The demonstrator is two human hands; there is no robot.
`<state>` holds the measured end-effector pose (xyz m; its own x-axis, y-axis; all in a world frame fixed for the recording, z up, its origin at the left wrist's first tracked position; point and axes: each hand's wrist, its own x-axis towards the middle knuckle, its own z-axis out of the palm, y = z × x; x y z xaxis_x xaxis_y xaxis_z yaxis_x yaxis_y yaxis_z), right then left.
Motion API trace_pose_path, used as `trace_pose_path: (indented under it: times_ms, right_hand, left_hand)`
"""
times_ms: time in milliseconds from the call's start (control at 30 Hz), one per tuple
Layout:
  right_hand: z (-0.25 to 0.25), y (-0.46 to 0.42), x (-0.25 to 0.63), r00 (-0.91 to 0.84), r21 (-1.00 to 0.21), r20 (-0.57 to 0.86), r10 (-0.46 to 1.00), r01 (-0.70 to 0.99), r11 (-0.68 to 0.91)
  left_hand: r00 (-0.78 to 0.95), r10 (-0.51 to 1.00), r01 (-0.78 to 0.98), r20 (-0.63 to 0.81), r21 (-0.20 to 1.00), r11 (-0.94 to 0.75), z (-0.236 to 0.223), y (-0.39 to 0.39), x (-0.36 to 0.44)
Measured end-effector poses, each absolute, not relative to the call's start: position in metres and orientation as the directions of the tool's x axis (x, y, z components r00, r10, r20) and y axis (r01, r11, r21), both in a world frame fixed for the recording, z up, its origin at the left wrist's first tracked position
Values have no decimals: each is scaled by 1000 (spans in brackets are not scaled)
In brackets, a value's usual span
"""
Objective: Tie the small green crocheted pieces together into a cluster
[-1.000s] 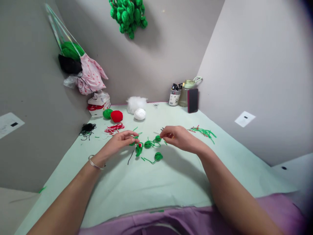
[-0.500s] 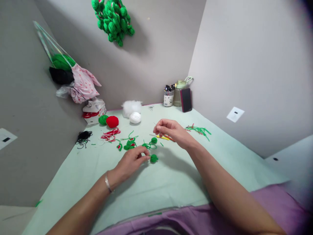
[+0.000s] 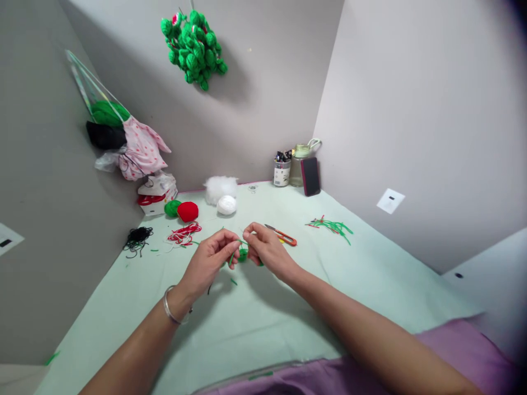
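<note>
Being pinched by the left hand (image 3: 211,257), green yarn (image 3: 231,259) is held near the centre of the frame. The right hand (image 3: 268,251) is positioned just beside it with fingers curled; what is gripped cannot be determined.

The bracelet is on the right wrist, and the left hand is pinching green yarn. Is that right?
Not quite: the head view shows the bracelet on the left wrist. The left hand is indeed pinching green yarn.
</note>
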<state>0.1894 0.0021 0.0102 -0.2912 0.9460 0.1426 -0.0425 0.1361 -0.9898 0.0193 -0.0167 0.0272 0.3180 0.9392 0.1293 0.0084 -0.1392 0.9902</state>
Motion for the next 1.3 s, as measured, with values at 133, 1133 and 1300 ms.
trace_pose_path:
  times_ms: [133, 1133, 1300]
  right_hand:
    - [15, 10, 201, -224, -990, 135, 965, -71, 122]
    - [28, -15, 190, -435, -966, 257, 863, -95, 240]
    - [29, -14, 191, -441, -969, 246, 863, -128, 211]
  left_hand:
    - [566, 822, 131, -71, 991, -5, 22, -14, 5]
    - [113, 817, 237, 566, 783, -575, -10, -33, 20]
    - [114, 816, 233, 567, 783, -577, -11, -33, 21]
